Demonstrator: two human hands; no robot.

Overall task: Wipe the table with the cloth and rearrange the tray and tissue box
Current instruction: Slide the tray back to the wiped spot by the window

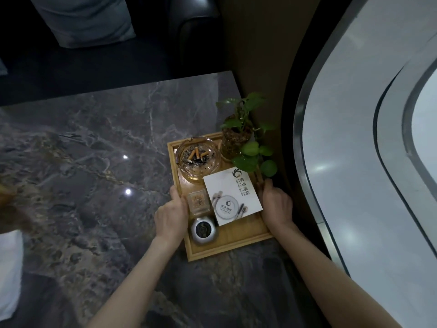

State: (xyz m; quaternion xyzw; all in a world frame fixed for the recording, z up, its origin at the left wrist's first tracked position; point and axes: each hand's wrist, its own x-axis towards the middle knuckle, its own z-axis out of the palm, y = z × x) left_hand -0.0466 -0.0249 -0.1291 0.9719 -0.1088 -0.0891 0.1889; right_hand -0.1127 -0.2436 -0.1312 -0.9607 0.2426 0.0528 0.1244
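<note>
A wooden tray (pixel 238 243) rests at the right edge of the dark marble table (pixel 94 150). It carries a glass ashtray (pixel 197 158) with cigarette butts, a potted green plant (pixel 238 138), a white square card (pixel 233 196), a small clear box (pixel 198 201) and a round metal bell (pixel 203 229). My left hand (pixel 171 214) grips the tray's left rim. My right hand (pixel 275 204) grips its right rim. A white cloth (pixel 9 268) lies at the table's far left edge. The tissue box is not clearly visible.
A dark leather sofa (pixel 189 31) with a grey cushion (pixel 82 20) stands beyond the table's far edge. A curved window frame (pixel 307 162) runs close along the right of the tray. A blurred brown shape (pixel 7 192) sits at the far left.
</note>
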